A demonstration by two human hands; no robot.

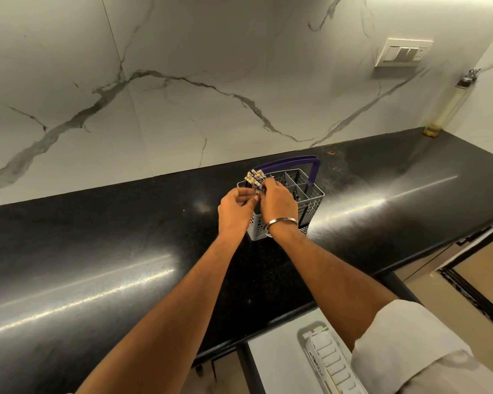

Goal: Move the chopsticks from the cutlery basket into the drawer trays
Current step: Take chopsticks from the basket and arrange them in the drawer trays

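Observation:
A grey cutlery basket point(310, 197) with a purple handle point(315, 172) stands on the black counter. A bundle of dark chopsticks point(254, 179) with yellowish tips sticks up from its left compartment. My right hand point(276, 201), with a metal bangle at the wrist, is closed around the bundle from the right. My left hand point(235, 210) pinches the bundle from the left, just below the tips. At the bottom, the open drawer point(273, 365) holds a white tray point(325, 359), partly hidden by my right sleeve.
The glossy black counter point(97, 265) runs left to right under a marble-patterned wall. A switch plate point(403, 52) sits on the wall at the upper right. A clear bottle-like holder point(450, 106) stands in the far right corner. Floor and cabinet fronts show at the right.

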